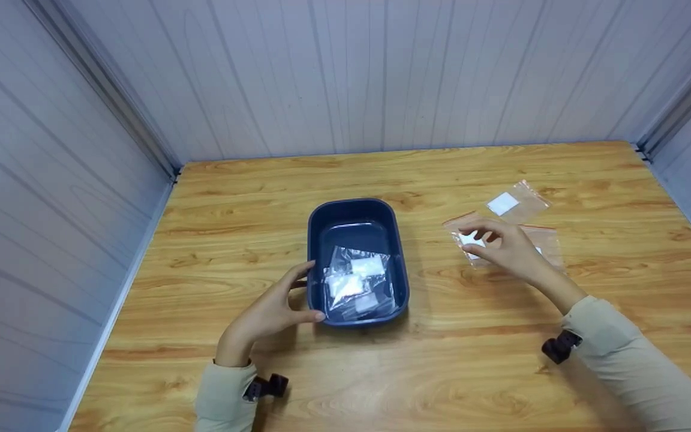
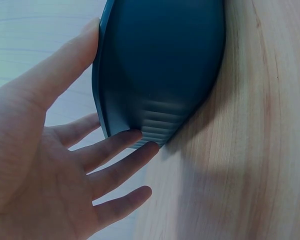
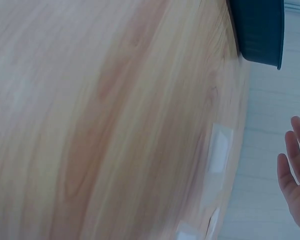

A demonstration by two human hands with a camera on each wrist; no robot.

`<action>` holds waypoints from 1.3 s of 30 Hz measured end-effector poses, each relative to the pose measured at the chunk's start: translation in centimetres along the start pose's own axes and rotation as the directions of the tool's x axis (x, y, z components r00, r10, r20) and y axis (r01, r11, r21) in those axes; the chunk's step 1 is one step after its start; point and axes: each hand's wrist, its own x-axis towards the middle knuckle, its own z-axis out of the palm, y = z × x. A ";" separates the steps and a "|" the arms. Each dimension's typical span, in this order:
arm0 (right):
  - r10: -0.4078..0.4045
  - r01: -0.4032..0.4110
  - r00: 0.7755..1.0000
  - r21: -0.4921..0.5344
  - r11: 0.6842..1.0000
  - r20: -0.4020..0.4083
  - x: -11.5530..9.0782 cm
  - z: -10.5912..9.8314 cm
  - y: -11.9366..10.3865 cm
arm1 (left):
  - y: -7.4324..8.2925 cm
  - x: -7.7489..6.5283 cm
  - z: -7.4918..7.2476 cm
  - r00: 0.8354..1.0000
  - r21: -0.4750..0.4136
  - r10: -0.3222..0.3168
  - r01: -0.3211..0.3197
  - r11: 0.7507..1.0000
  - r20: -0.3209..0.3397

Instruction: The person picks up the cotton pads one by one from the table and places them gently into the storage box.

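A dark blue plastic bin (image 1: 402, 264) stands on the table with several clear zip bags (image 1: 348, 285) with white labels inside it. My left hand (image 1: 267, 309) is at the bin's left side, thumb and fingertips touching its rim and wall, fingers spread and mostly straight. In the left wrist view the fingers (image 2: 120, 172) lie along the bin's ribbed end. To the right, my right hand (image 1: 504, 246) hovers over a zip bag (image 1: 471, 240) with a red seal strip, fingers loosely bent and nothing held. Another zip bag (image 1: 549, 240) is partly hidden behind that hand.
A further labelled zip bag (image 1: 516, 202) lies farther back on the wood-grain table (image 1: 249, 216). Pale panel walls (image 1: 351, 72) rise behind the table and at both sides.
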 end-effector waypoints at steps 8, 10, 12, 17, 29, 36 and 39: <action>0.023 -0.021 0.998 -0.028 0.999 0.066 -0.1 -0.7 1.4 | 0.1 -0.1 -0.1 1.000 -0.018 0.006 -0.006 1.000 0.012; 0.031 -0.029 0.997 -0.035 0.999 0.077 -0.1 -0.9 1.7 | 0.1 -0.1 0.0 1.000 -0.019 0.011 -0.010 1.000 0.012; 0.039 -0.035 0.995 -0.045 0.998 0.092 -0.1 -1.0 2.1 | 0.1 -0.1 0.0 1.000 -0.013 0.012 -0.012 1.000 0.010; 0.059 -0.049 0.989 -0.077 0.996 0.134 -0.2 -1.3 3.1 | 0.1 -0.1 0.0 1.000 -0.001 0.016 -0.016 1.000 0.009; 0.062 -0.050 0.973 -0.059 0.997 0.224 -0.1 -2.0 4.5 | 0.0 0.0 0.0 1.000 -0.022 -0.002 0.002 1.000 0.013; 0.056 -0.049 0.957 -0.032 0.998 0.285 0.3 -2.2 5.3 | -0.1 0.0 0.0 1.000 -0.013 -0.002 0.002 1.000 0.010; 0.074 -0.065 0.950 -0.038 0.997 0.305 0.4 -2.1 5.4 | -0.2 0.0 0.0 1.000 -0.008 0.003 -0.002 1.000 0.010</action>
